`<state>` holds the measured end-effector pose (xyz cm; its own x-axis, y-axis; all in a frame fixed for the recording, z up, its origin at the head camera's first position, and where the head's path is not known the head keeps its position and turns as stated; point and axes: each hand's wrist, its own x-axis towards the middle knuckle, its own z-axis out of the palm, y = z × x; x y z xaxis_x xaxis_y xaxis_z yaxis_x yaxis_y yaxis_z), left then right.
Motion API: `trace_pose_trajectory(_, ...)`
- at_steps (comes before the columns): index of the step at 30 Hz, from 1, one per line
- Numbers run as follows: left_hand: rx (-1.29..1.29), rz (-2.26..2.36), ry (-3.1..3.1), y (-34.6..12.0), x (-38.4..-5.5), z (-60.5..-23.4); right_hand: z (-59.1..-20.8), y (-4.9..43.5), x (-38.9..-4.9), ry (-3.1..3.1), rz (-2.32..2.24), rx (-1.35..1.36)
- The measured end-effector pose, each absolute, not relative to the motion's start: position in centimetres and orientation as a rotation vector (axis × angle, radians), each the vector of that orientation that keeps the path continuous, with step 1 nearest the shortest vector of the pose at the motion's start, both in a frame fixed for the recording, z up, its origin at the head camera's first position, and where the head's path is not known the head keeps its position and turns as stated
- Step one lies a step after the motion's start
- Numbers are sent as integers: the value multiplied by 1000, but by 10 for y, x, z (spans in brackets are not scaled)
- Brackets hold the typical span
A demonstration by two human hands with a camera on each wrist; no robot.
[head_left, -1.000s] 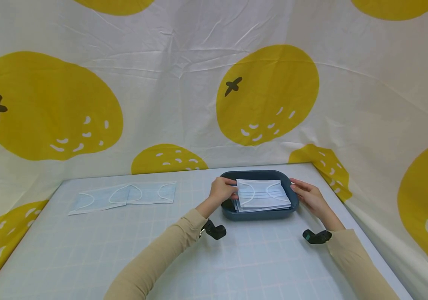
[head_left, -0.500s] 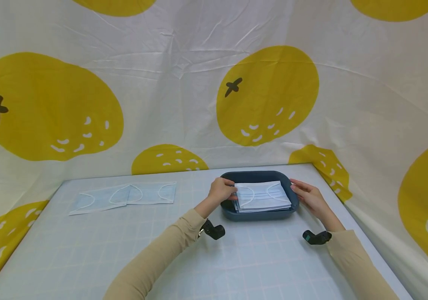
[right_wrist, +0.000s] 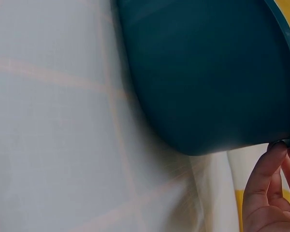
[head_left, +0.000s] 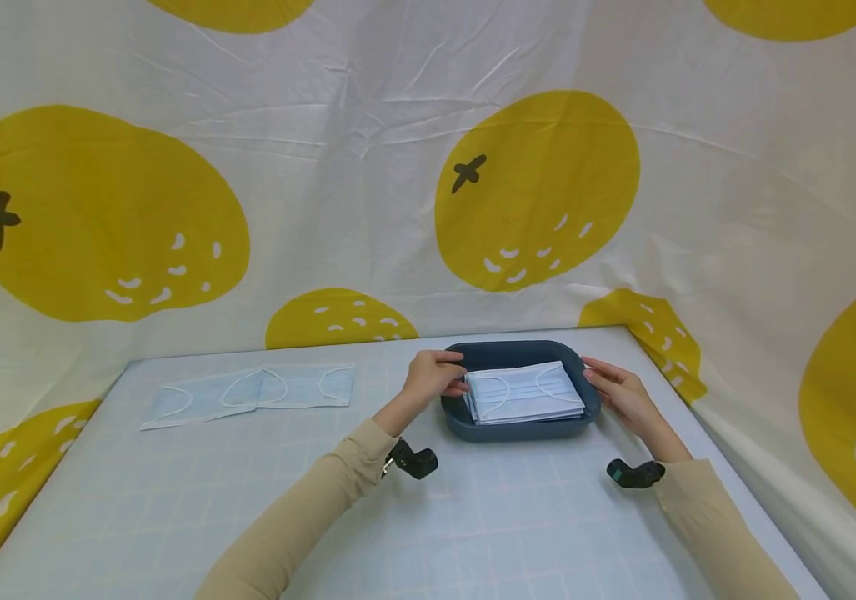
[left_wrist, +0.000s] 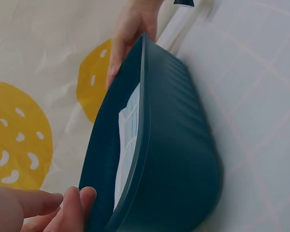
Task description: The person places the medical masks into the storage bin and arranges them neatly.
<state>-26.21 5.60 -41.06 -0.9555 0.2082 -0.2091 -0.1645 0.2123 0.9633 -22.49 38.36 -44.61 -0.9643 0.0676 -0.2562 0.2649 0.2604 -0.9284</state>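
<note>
A stack of pale blue face masks [head_left: 523, 393] with white ear loops lies inside a dark blue-grey plastic basket [head_left: 521, 431]. My left hand [head_left: 428, 379] is at the basket's left end, its fingertips beside the rim and just off the masks' left edge. Its fingers are loosely bent with nothing between them in the left wrist view. At the other end, my right hand [head_left: 626, 400] touches the outside of the rim with its thumb and fairly straight fingers. The right wrist view has its fingertips [right_wrist: 275, 150] right under the rim.
Two more face masks [head_left: 206, 396] lie flat and overlapping at the table's left back. The table [head_left: 367, 500] has a pale checked cover. Behind and beside it hangs a white cloth [head_left: 367, 208] with yellow fruit shapes. A small black camera sits on each wrist.
The top mask's raised left side has come down level with the stack. My left hand has let go of it and drawn back left to the rim. The right hand stays put.
</note>
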Motion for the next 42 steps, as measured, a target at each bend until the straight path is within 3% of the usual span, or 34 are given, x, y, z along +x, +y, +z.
trace_pose_trajectory(18, 127, 1830, 2252, 4, -268, -410, -439, 381, -230, 2372, -1787, 295)
trace_pose_trajectory(42, -109, 1767, 2374, -89, -255, -420, -445, 384, -224, 2388, -1745, 328)
